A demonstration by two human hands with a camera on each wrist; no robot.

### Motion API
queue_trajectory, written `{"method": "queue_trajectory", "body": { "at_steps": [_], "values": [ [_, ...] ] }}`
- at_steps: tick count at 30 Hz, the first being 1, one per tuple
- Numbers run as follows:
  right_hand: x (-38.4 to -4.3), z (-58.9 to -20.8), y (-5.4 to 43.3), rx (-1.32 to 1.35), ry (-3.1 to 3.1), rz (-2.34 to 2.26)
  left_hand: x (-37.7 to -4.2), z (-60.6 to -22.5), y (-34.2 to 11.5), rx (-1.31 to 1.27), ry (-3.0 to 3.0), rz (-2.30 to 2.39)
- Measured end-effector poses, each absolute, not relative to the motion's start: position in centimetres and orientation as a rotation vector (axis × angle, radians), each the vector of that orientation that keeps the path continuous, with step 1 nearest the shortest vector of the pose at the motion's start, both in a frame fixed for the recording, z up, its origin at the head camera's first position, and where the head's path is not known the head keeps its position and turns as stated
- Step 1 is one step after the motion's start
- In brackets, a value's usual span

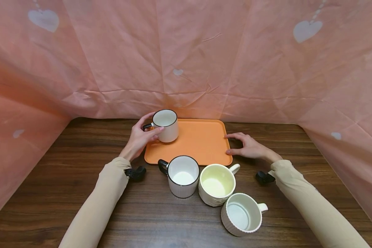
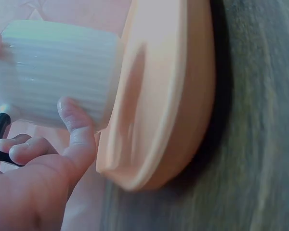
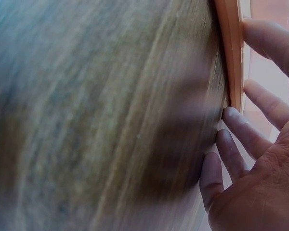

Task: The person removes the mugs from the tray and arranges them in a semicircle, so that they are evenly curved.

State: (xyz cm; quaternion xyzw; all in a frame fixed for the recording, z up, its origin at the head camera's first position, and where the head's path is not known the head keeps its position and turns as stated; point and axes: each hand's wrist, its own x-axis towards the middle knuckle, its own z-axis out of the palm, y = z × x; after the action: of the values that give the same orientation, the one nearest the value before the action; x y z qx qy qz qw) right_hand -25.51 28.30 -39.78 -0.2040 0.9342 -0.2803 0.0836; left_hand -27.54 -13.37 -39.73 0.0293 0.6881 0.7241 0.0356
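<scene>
My left hand [image 1: 140, 137] grips a white ribbed mug [image 1: 171, 132] with a black rim and black handle, thumb on its near side and fingers behind by the handle. The mug is upright at the left end of an orange tray [image 1: 201, 141]; in the left wrist view the mug's base [image 2: 106, 91] is right at the tray's inner surface. At the tray's right edge, my right hand [image 1: 251, 146] rests with spread, relaxed fingers. Its thumb and index fingertips touch the tray's rim [image 3: 235, 57], while the other fingertips are down by the wood.
In front of the tray stand a second black-rimmed white mug [image 1: 183, 189], a cream mug with a pale yellow inside [image 1: 215, 198] and a ribbed white cup [image 1: 230, 220], close together. A pink cloth [image 1: 192, 62] hangs behind the wooden table [image 1: 136, 213] and along its sides.
</scene>
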Motion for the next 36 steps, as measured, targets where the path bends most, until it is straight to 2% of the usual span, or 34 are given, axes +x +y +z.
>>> {"method": "queue_trajectory", "body": {
  "at_steps": [19,36],
  "values": [
    [-25.6,-39.9,28.3,-0.628,2.789,-0.871,-25.1,-38.1,-15.8,0.165,2.053,2.284],
    [-25.6,-40.0,28.3,-0.613,2.781,-0.859,-23.2,-38.2,-17.2,0.231,2.09,2.303]
  ]
}}
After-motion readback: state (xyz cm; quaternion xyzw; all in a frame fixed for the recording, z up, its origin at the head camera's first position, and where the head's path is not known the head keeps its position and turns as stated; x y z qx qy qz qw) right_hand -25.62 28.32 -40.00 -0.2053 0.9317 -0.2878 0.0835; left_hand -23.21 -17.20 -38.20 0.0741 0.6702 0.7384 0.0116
